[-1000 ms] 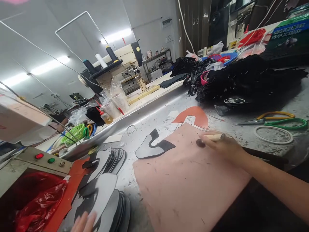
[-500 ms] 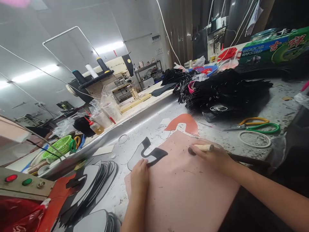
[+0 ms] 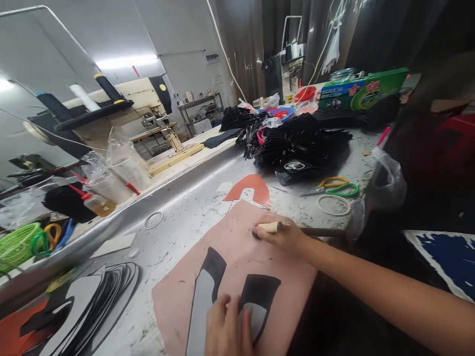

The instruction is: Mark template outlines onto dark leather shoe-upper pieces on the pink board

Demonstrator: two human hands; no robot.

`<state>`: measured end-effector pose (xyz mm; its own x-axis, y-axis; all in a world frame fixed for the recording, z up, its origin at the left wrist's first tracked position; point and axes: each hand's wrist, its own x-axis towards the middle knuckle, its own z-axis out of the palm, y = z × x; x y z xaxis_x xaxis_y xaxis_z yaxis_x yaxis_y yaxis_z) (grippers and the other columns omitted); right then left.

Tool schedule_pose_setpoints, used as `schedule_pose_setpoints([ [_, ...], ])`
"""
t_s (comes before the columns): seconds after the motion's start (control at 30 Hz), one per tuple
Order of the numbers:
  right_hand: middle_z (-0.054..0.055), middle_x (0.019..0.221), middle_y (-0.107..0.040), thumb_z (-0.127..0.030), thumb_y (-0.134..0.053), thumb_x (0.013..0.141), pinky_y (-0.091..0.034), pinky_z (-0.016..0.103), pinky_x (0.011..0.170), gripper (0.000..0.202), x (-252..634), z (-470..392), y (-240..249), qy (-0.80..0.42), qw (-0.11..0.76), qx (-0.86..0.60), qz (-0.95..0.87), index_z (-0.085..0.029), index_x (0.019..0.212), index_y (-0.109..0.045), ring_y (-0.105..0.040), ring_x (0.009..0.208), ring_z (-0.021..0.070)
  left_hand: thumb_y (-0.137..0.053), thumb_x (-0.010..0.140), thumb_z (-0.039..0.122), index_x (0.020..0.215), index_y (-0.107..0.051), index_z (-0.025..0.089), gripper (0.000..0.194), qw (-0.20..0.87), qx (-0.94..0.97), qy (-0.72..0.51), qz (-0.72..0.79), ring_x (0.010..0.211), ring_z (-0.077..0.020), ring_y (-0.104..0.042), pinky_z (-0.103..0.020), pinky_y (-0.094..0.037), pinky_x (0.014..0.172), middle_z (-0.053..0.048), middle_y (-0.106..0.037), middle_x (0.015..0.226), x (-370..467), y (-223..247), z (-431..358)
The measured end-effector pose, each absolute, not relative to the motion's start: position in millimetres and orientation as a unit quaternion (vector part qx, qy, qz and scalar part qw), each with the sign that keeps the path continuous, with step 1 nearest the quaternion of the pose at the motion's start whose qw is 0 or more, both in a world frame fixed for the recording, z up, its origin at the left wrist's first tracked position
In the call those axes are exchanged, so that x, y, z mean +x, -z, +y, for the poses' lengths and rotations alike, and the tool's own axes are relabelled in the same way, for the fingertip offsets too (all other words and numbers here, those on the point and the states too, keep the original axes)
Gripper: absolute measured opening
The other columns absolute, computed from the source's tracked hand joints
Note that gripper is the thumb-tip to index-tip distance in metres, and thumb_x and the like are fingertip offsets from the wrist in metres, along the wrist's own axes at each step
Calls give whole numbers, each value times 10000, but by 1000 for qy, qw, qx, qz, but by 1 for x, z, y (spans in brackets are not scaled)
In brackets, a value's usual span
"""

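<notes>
My right hand (image 3: 276, 232) is closed around a short tool with a pale wooden handle (image 3: 270, 227) and a dark end, over the far part of a pink sheet (image 3: 230, 237). Near the bottom of the view, my left hand (image 3: 230, 326) rests on a black and grey U-shaped piece (image 3: 202, 291) lying on the pink sheet. Its fingers are spread a little, and part of the piece is hidden beneath them. Just beyond the sheet lies an orange curved piece (image 3: 256, 188).
Scissors with orange and green handles (image 3: 343, 188) and a white ring (image 3: 334, 204) lie to the right. Behind them is a heap of black pieces (image 3: 304, 148). Stacked grey and black pieces (image 3: 107, 301) stand at left, near a green basket (image 3: 22, 242).
My left hand and the U-shaped piece have moved nearer to me, onto the pink sheet, and the piece is turned. The view has swung right. My right hand still holds the tool.
</notes>
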<state>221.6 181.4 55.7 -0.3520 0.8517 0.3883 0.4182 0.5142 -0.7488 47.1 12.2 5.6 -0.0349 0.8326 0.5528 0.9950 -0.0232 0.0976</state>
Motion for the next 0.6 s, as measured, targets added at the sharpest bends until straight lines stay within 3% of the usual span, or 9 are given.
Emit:
schedule_pose_setpoints([
  [0.07, 2, 818, -678, -304, -530, 831, -454, 244, 781, 164, 219, 171, -71, -297, 384, -376, -789, -215, 752, -642, -617, 816, 144, -542, 822, 303, 947, -616, 197, 179, 142, -664, 247, -692, 837, -182, -618, -299, -509, 702, -58, -642, 895, 45, -6, 33],
  [0.27, -33, 734, -686, -318, -572, 772, -433, 229, 665, 190, 198, 143, -92, -319, 224, -395, -832, -212, 626, -631, -622, 743, 140, -594, 745, 244, 666, -588, 222, 83, 79, -669, 226, -703, 617, -173, -621, -290, -507, 520, -9, -629, 679, 46, -2, 60],
  [0.4, -22, 690, -676, -370, -565, 750, -392, 241, 585, 242, 189, 143, -82, -280, 196, -447, -827, -202, 580, -602, -613, 690, 150, -547, 783, 237, 783, -624, 220, 79, 53, -684, 225, -692, 539, -141, -625, -229, -478, 437, 13, -651, 636, 41, 1, 60],
  [0.6, -22, 659, -659, -401, -534, 767, -365, 238, 560, 291, 192, 147, -79, -283, 183, -452, -825, -194, 565, -568, -603, 677, 145, -495, 834, 212, 971, -629, 206, 192, 103, -737, 260, -615, 772, -135, -651, -242, -535, 690, -14, -680, 832, 36, 16, 53],
])
